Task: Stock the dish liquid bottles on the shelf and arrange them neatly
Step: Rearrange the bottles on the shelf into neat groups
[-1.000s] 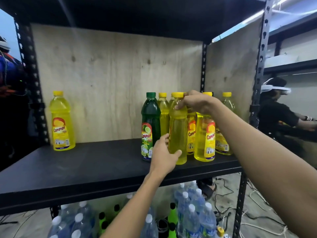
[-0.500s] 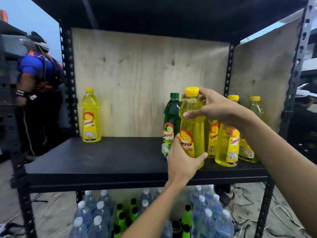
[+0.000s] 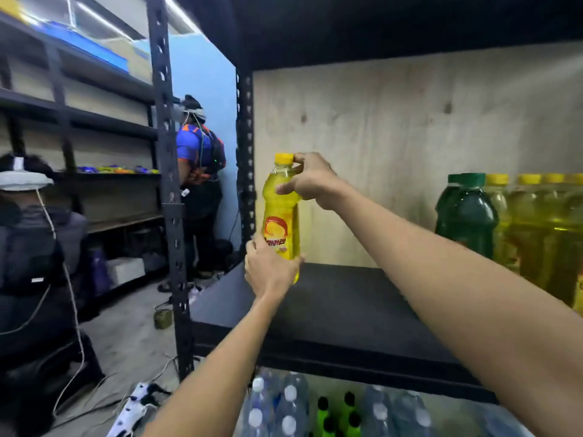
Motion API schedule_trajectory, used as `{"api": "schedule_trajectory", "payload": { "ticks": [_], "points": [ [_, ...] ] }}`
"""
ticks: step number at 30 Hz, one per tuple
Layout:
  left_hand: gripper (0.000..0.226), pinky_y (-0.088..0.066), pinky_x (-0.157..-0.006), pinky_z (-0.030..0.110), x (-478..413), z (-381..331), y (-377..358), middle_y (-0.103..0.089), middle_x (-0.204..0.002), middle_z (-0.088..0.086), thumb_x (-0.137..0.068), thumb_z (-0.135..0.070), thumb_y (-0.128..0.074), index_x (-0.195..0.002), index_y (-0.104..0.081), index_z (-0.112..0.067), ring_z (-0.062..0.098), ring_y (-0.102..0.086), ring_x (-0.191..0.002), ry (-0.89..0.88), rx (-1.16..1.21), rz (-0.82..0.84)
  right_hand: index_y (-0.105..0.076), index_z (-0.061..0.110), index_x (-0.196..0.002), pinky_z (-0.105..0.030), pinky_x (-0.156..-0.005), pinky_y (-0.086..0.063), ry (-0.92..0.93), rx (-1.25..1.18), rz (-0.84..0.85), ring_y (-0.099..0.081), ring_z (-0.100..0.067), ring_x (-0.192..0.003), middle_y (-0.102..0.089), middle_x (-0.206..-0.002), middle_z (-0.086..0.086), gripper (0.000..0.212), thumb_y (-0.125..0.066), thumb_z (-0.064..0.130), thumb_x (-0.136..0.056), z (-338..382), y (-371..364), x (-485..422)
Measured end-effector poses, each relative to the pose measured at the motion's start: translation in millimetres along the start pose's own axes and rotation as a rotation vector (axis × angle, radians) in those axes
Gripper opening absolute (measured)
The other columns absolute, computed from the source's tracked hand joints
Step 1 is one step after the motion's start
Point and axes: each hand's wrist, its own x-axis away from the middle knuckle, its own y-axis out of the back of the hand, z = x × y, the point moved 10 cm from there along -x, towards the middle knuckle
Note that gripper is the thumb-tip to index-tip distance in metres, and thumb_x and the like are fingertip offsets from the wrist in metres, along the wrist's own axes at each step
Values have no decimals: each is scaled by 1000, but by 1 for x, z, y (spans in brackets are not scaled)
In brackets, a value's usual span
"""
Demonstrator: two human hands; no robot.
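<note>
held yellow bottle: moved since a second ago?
Yes. The yellow bottle, held by both the left hand and right hand, went left along the shelf, away from the green bottle it stood beside, toward the left post.

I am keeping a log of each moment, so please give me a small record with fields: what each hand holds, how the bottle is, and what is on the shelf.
left hand: wrapped around the lower part of the yellow bottle
right hand: fingers on the bottle's neck, just under the yellow cap
bottle state: upright, cap on, at the left end of the black shelf; whether its base touches cannot be told
shelf, right end: one green bottle beside a group of yellow bottles
below the shelf: clear bottles with white caps
</note>
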Motion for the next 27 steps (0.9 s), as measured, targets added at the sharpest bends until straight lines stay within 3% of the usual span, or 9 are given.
{"api": "schedule_trajectory", "payload": {
  "ticks": [7,11,21,27],
  "points": [
    [110,-50,-93,46,-53,50,-44,-55,-127,7,-51,-56,-91,-140,-39,-20,32,-58,-116,79,2,16,-59,11,-136,-44,-103,-52,-48,59,17,-62,-29,-121,-64,-132,-12,68,-87,11,-74,-40,-68,-69],
    [110,-50,-93,47,-67,60,-56,-53,-129,6,-52,-59,-89,-141,-37,-21,31,-56,-118,68,-65,19,-58,9,-136,-44,-102,-53,-39,60,39,-63,-29,-119,-65,-131,-13,65,-85,12,-77,-55,-73,-85],
    [111,-50,-86,48,-73,65,-58,-52,-124,6,-50,-66,-86,-139,-37,-23,31,-57,-114,37,-190,46,-46,8,-148,-42,-105,-51,-39,75,72,-57,-29,-129,-56,-145,-12,79,-84,25,-80,-68,-70,-89],
    [117,-48,-88,48,-64,68,-54,-48,-130,7,-52,-71,-82,-145,-27,-26,32,-53,-120,45,-197,87,-43,9,-150,-45,-92,-58,-25,85,61,-61,-27,-110,-57,-139,-9,77,-79,27,-85,-63,-74,-78]
  ]
}}
